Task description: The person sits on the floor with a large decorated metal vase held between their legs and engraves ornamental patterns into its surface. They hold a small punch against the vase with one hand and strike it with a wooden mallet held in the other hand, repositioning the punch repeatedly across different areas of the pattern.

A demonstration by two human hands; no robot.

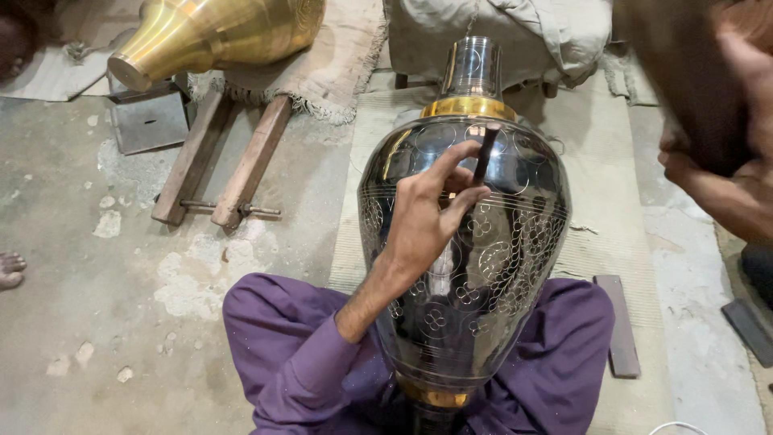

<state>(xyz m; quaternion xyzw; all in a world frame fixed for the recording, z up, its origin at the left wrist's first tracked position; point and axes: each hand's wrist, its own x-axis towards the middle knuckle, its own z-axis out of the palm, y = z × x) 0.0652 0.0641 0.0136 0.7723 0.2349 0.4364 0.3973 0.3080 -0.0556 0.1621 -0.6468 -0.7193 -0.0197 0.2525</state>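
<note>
Dark engraved metal vase [483, 266], mid-frame across the lap, looks heavy, rigid, slippery; left hand [423, 217] pinches a thin tool [485, 153]; right hand probably unseen.

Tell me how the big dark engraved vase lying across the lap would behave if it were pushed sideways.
The vase would probably roll: its belly is round and it lies on its side across the purple-clad lap. Its glossy metal surface looks slippery to grip. It seems hollow, so perhaps lighter than its bulk suggests. Only the left hand steadies it.
</note>
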